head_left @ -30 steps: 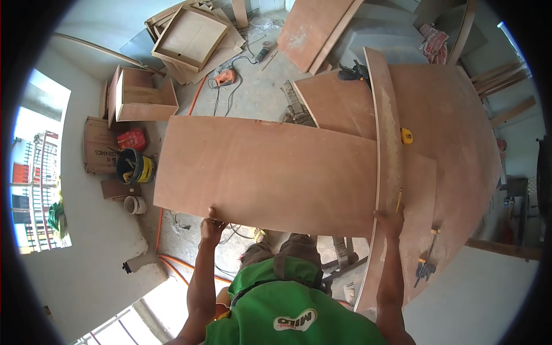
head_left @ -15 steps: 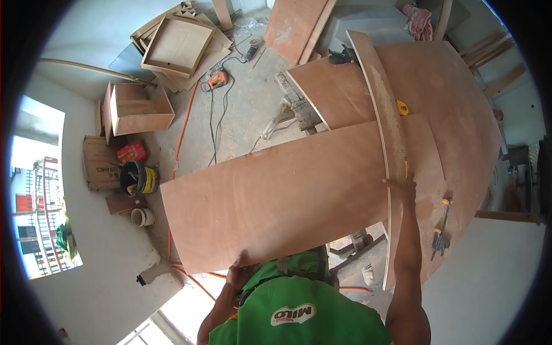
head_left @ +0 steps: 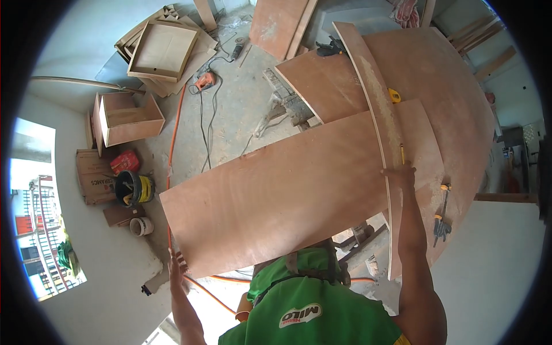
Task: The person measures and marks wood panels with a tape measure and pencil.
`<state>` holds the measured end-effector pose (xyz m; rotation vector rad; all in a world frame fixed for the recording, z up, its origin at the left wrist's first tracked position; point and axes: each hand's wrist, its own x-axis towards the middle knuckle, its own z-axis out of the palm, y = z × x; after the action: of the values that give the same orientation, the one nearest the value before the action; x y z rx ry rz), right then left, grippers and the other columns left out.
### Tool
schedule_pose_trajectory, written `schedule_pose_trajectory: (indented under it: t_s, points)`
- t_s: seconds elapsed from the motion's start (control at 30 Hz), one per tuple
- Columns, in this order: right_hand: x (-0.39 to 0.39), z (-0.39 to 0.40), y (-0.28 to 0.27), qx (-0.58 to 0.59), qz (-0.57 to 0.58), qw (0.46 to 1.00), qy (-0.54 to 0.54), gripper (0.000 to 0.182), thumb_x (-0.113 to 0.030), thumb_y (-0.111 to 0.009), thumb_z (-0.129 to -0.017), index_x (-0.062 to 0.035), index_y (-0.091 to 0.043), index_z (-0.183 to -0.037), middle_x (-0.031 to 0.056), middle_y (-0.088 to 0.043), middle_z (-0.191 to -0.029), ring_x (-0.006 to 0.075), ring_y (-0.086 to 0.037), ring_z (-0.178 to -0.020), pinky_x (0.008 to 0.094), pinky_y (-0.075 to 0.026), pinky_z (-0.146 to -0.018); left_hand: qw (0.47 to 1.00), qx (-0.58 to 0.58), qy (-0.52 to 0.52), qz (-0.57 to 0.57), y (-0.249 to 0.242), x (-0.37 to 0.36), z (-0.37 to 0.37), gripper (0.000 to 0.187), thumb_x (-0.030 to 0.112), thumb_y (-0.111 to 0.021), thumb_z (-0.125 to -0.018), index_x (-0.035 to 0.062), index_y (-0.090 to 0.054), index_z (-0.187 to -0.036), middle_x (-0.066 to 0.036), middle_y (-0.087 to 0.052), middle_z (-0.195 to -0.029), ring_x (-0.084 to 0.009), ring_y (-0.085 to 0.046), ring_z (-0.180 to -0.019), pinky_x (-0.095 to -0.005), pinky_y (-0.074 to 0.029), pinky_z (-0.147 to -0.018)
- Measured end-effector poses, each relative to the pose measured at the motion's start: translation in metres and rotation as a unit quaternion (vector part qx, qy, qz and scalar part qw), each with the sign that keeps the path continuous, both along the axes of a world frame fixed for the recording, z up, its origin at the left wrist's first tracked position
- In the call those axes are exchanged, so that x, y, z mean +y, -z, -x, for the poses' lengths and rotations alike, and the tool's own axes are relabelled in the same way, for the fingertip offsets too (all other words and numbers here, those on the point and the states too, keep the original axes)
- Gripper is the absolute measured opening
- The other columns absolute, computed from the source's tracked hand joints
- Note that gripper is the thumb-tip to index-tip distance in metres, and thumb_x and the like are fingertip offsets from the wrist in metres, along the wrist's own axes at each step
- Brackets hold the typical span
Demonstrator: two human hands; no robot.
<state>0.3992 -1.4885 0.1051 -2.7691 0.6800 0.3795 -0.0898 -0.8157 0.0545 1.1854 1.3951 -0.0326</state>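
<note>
My right hand (head_left: 401, 175) grips across a long narrow wooden board (head_left: 371, 75), thumb at its left edge. A yellow pencil (head_left: 402, 153) points up just above those fingers. Under the narrow board lies a wide plywood panel (head_left: 276, 195), reaching out to the left past the larger sheet below. At the panel's lower left corner, my left hand (head_left: 177, 267) is open, its fingers stretched out beside the edge. A yellow tape measure (head_left: 394, 95) rests against the narrow board's right side.
A large plywood sheet (head_left: 454, 86) carries a yellow-and-black clamp (head_left: 442, 215) on the right and a black glove (head_left: 332, 47) at the far end. On the floor are an orange power tool (head_left: 204, 80), an orange hose (head_left: 174, 135), a bucket (head_left: 132, 188) and wooden boxes (head_left: 132, 119).
My left hand has moved left from the panel's near edge to its lower left corner, and its fingers have spread. My right hand stays on the narrow board. The view has shifted slightly.
</note>
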Motion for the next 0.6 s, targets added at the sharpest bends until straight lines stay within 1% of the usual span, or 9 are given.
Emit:
schedule_pose_trajectory:
  t_s: [0.03,0.07,0.13,0.27,0.37,0.4,0.47,0.53,0.6]
  points:
    - [0.002,0.001,-0.001,0.004,0.0,1.0,0.001,0.115,-0.043,-0.088,-0.048,0.0067,-0.03,-0.134,0.0317,-0.042,-0.123,0.0418,-0.055,-0.108,0.0427,-0.051,-0.087,0.995,0.001,0.091,0.044,-0.005,0.006,-0.014,0.082,0.068,-0.046,-0.086,-0.0046,-0.047,-0.123,-0.009,-0.058,-0.086,-0.019,-0.052,-0.07,-0.0319,-0.045,-0.064]
    - [0.003,0.003,-0.001,0.005,0.0,1.0,0.001,0.115,-0.043,-0.088,-0.048,0.0067,-0.03,-0.134,0.0317,-0.042,-0.123,0.0418,-0.055,-0.108,0.0427,-0.051,-0.087,0.995,0.003,0.091,0.044,0.005,0.012,-0.026,0.082,0.068,-0.046,-0.086,-0.0046,-0.047,-0.123,-0.009,-0.058,-0.086,-0.019,-0.052,-0.07,-0.0319,-0.045,-0.064]
    - [0.001,0.005,-0.003,-0.027,-0.023,0.999,-0.022,0.114,-0.045,-0.089,-0.046,0.0076,-0.033,-0.131,0.0329,-0.045,-0.119,0.043,-0.056,-0.104,0.0435,-0.051,-0.085,0.967,0.096,0.19,-0.14,0.042,0.02,-0.044,0.087,0.076,-0.046,-0.079,0.0005,-0.05,-0.122,-0.002,-0.049,-0.079,-0.0094,-0.041,-0.052,-0.0276,-0.039,-0.048]
    - [0.002,0.005,0.0,-0.011,0.005,1.0,-0.013,0.113,-0.045,-0.089,-0.047,0.008,-0.033,-0.13,0.0332,-0.046,-0.117,0.0435,-0.056,-0.103,0.0432,-0.051,-0.085,0.935,0.185,0.119,-0.277,0.088,0.005,-0.03,0.078,0.075,-0.049,-0.079,0.0018,-0.059,-0.106,0.0,-0.042,-0.066,-0.0116,-0.042,-0.054,-0.0302,-0.038,-0.05]
    - [-0.002,0.004,0.007,-0.044,-0.003,0.998,-0.035,0.112,-0.044,-0.088,-0.047,0.0081,-0.034,-0.129,0.0328,-0.046,-0.117,0.0438,-0.056,-0.103,0.043,-0.051,-0.085,0.894,0.239,0.099,-0.366,0.098,0.0,-0.012,0.076,0.072,-0.051,-0.08,0.0014,-0.067,-0.101,-0.002,-0.049,-0.063,-0.0129,-0.05,-0.065,-0.0316,-0.043,-0.06]
    - [0.004,0.005,-0.001,-0.03,-0.01,0.999,-0.025,0.114,-0.045,-0.087,-0.048,0.0074,-0.032,-0.133,0.0338,-0.043,-0.12,0.0442,-0.055,-0.106,0.0432,-0.05,-0.087,0.916,0.187,0.101,-0.339,0.068,-0.023,-0.023,0.075,0.072,-0.05,-0.079,-0.0024,-0.058,-0.083,-0.006,-0.047,-0.063,-0.0166,-0.046,-0.064,-0.0375,-0.038,-0.059]
    - [0.009,0.001,-0.01,-0.017,-0.016,1.0,-0.016,0.116,-0.046,-0.087,-0.05,0.0067,-0.03,-0.136,0.0348,-0.041,-0.124,0.0445,-0.054,-0.11,0.0434,-0.05,-0.088,0.935,0.133,0.101,-0.312,0.048,-0.04,-0.031,0.079,0.072,-0.05,-0.079,-0.0062,-0.05,-0.065,-0.01,-0.045,-0.062,-0.0202,-0.042,-0.064,-0.0435,-0.034,-0.057]
    - [0.011,-0.001,-0.012,-0.005,0.003,0.999,-0.038,0.115,-0.046,-0.086,-0.051,0.0065,-0.029,-0.136,0.0354,-0.041,-0.124,0.0449,-0.054,-0.109,0.0434,-0.05,-0.088,0.916,0.178,0.104,-0.345,0.059,-0.049,-0.013,0.08,0.071,-0.049,-0.081,-0.0065,-0.048,-0.059,-0.009,-0.041,-0.054,-0.0204,-0.042,-0.059,-0.042,-0.034,-0.055]
    - [0.01,-0.003,-0.012,-0.004,0.003,0.999,-0.041,0.115,-0.046,-0.086,-0.051,0.0064,-0.029,-0.136,0.0353,-0.041,-0.123,0.0448,-0.054,-0.109,0.0434,-0.05,-0.088,0.91,0.118,0.096,-0.385,0.065,-0.056,-0.007,0.079,0.068,-0.049,-0.082,-0.0082,-0.051,-0.062,-0.011,-0.042,-0.053,-0.0194,-0.04,-0.056,-0.0404,-0.034,-0.054]
